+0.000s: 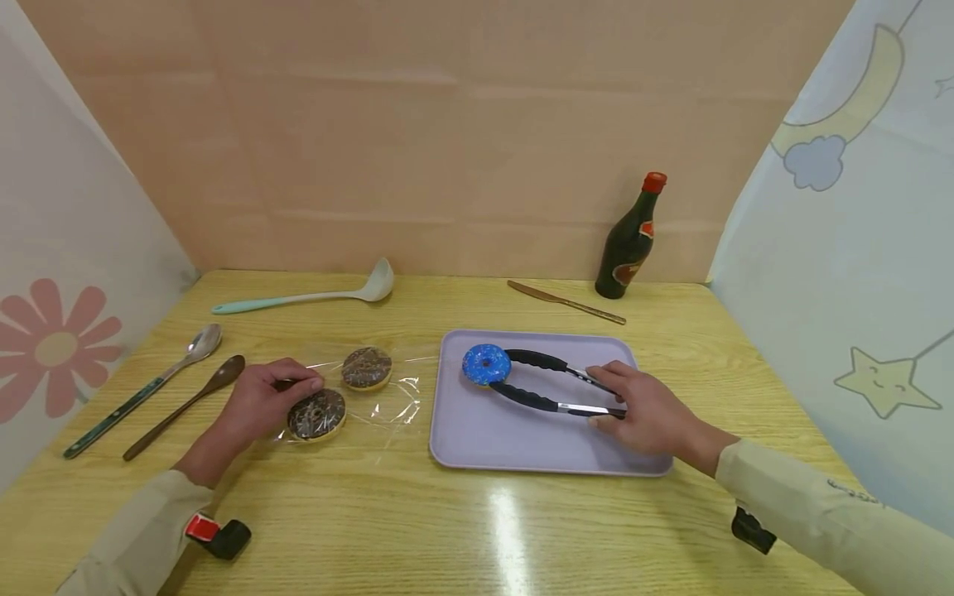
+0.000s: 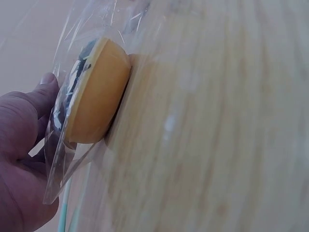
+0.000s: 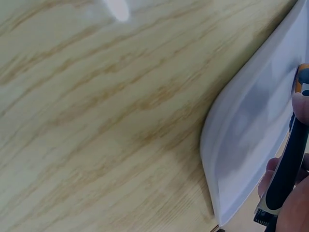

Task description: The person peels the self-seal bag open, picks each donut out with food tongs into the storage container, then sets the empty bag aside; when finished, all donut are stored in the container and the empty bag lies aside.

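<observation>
Right hand [image 1: 643, 411] grip on tongs [image 1: 547, 383], blue doughnut [image 1: 486, 364] head-view only

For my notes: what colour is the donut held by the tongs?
Blue with sprinkles; the donut shows best in the head view.

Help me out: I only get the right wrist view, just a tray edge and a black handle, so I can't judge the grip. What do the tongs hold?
Observer: The tongs clasp a blue donut over the tray's far left corner.
Operator: Which hand works them?
Observer: The right hand grips their handle end.
Operator: And the other hand?
Observer: The left hand presses on a clear bag left of the tray.
Operator: Anything in it?
Observer: Two chocolate donuts, side by side.
</observation>
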`<state>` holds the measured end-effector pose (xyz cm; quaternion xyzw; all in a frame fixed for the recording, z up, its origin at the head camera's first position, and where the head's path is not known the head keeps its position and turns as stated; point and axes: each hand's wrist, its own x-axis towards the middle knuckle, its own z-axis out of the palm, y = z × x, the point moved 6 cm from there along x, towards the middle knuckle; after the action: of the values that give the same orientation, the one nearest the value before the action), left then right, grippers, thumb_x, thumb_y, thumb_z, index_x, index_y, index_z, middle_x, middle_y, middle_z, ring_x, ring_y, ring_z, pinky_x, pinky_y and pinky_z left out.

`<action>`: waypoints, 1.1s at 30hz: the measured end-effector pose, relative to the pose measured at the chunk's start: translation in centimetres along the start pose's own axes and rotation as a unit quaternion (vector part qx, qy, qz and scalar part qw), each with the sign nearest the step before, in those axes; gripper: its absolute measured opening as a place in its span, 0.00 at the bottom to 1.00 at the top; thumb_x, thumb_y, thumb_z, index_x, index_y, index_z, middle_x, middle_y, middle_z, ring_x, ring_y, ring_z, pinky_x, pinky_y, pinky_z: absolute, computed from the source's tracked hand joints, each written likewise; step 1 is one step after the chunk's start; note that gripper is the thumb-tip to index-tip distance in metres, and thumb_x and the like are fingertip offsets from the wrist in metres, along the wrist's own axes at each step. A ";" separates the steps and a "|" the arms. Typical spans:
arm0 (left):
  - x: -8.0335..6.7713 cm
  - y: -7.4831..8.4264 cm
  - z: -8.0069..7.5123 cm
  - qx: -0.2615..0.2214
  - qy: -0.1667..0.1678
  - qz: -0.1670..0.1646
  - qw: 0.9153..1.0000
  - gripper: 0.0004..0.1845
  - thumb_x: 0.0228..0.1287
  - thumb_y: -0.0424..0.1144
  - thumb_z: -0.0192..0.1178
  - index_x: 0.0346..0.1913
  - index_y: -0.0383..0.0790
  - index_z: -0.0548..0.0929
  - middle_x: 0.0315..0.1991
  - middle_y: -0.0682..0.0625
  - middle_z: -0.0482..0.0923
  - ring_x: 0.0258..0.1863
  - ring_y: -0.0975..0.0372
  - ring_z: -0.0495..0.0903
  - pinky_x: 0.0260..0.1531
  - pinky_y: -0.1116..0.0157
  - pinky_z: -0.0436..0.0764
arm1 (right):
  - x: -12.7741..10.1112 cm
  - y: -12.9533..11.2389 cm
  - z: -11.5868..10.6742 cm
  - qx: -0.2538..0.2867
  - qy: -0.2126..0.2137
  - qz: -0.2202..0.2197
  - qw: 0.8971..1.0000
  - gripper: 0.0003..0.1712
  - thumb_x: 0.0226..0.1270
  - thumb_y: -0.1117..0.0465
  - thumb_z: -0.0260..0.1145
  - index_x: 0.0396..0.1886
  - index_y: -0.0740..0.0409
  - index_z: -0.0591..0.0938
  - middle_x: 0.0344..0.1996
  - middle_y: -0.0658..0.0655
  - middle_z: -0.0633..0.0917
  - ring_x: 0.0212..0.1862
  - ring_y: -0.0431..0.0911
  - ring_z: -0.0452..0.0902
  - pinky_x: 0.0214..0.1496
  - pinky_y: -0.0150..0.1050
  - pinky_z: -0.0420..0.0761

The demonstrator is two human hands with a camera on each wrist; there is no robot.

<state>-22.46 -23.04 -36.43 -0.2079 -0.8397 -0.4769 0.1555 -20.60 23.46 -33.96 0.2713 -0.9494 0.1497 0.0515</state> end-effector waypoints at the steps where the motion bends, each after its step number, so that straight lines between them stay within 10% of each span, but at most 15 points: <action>1: 0.0 0.0 0.0 -0.002 0.000 -0.001 1.000 0.03 0.57 0.24 0.64 0.34 0.30 0.86 0.30 0.47 0.82 0.31 0.69 0.79 0.30 0.75 0.76 | 0.0 0.2 0.1 -0.001 0.000 0.002 1.000 0.33 0.53 0.58 0.73 0.59 0.64 0.76 0.46 0.54 0.78 0.33 0.44 0.70 0.36 0.42 0.71; 19: -0.2 -0.1 0.0 0.000 -0.008 -0.011 1.000 0.04 0.59 0.28 0.65 0.35 0.30 0.87 0.31 0.45 0.82 0.31 0.68 0.79 0.30 0.74 0.76 | -0.4 0.6 0.3 0.017 0.030 0.015 0.999 0.38 0.51 0.55 0.75 0.60 0.66 0.74 0.43 0.55 0.76 0.34 0.45 0.70 0.35 0.42 0.71; 33: -0.1 0.0 -0.1 0.001 -0.012 -0.011 1.000 0.04 0.60 0.28 0.64 0.36 0.32 0.87 0.32 0.43 0.82 0.32 0.67 0.79 0.31 0.74 0.76 | 1.3 -6.4 1.6 0.068 0.013 -0.042 0.997 0.33 0.54 0.53 0.73 0.58 0.63 0.76 0.41 0.50 0.76 0.30 0.40 0.68 0.33 0.34 0.70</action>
<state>-22.36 -23.14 -36.49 -0.2038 -0.8442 -0.4756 0.1404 -18.27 17.12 -33.61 0.3122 -0.9239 0.2154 0.0513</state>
